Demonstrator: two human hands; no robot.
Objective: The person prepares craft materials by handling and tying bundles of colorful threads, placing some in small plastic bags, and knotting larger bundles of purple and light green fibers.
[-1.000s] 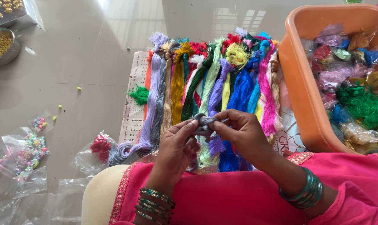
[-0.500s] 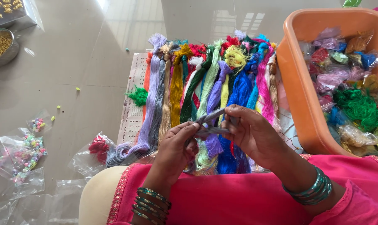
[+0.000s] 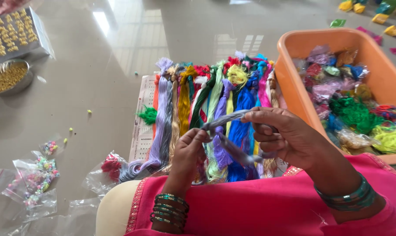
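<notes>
Stretching grey thread [image 3: 226, 119]: our left hand [image 3: 191, 148] pinches one end, right hand [image 3: 285, 137] grips the other; next, steady tension.

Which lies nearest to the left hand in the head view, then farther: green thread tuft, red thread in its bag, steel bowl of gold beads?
From the left hand:
1. Green thread tuft, up-left on the paper sheet.
2. Red thread, left, bagged on the floor.
3. Steel bowl, far upper left.
</notes>
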